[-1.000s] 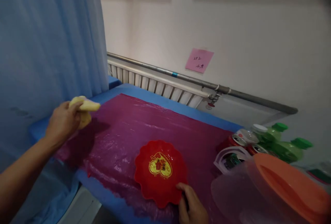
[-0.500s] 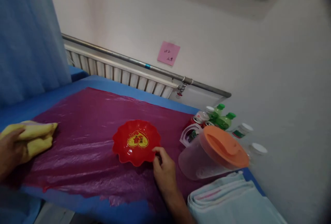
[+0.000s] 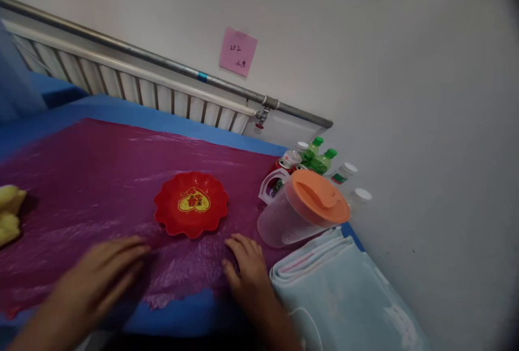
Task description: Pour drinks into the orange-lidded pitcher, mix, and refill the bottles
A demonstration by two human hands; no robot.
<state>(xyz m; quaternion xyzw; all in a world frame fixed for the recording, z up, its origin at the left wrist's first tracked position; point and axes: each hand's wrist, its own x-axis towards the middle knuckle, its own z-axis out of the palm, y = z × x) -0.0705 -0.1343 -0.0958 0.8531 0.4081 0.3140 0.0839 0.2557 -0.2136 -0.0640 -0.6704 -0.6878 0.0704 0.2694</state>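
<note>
A red scalloped plastic dish [image 3: 191, 203] with a yellow heart print sits on a purple plastic sheet [image 3: 93, 167] over a blue table. My left hand [image 3: 99, 276] lies flat on the sheet at the near edge, fingers stretched out, holding nothing. My right hand [image 3: 247, 264] rests on the sheet just right of and below the dish, fingers spread, apart from the dish. A yellow cloth [image 3: 8, 213] lies on the sheet at the far left, away from both hands.
A clear jug with an orange lid [image 3: 308, 207] stands right of the dish. Behind it are green-capped bottles [image 3: 320, 159], cans and white-capped bottles [image 3: 349, 178]. Folded pale blue towels [image 3: 336, 286] lie at the near right. A radiator [image 3: 125, 83] and a pink note [image 3: 238, 52] are on the wall.
My left hand let go of the yellow cloth and came to rest flat on the sheet. My right hand drew off the dish's rim. The view swung right.
</note>
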